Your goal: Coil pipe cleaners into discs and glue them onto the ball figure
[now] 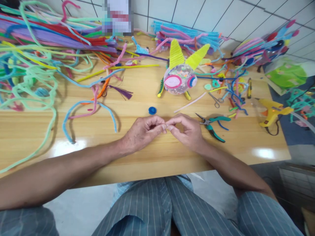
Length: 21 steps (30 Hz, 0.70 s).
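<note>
Over the front middle of the wooden table, my left hand [147,131] and my right hand [186,131] meet fingertip to fingertip. Both are closed in a pinch, and whatever lies between the fingers is too small and too covered to name. Just behind my left hand sits a coiled dark blue disc [152,110]. A pale pink pipe cleaner [190,102] lies straight behind my right hand. Farther back stands a round speckled figure [180,77] with yellow-green ears and pink and blue coiled eyes. Green-handled pliers [209,123] rest to the right of my right hand.
Loose pipe cleaners [31,82] tangle across the left, with bundles [189,36] along the tiled wall. A blue pipe cleaner [73,109] curves left of my hands. Scissors [216,100] lie among scraps. A yellow glue gun [273,111] sits near the right edge.
</note>
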{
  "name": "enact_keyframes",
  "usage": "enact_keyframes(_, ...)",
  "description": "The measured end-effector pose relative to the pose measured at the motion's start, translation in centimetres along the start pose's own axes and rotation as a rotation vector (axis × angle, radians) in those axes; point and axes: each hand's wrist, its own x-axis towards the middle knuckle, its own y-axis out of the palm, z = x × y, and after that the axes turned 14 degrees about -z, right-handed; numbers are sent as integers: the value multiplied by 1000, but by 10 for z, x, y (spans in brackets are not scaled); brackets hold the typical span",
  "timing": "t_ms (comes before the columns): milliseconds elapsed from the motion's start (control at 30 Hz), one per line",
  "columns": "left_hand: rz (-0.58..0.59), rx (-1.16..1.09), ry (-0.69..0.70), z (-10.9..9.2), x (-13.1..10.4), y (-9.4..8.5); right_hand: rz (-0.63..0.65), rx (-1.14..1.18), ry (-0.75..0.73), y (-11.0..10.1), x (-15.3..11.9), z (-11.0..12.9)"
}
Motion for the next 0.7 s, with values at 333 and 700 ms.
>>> enact_keyframes(333,-6,-11,-12,0,0,0,14,23,-37,1,0,-2)
enact_keyframes(700,20,15,-8,-1,1,-1,7,33,-31,1,0,-1)
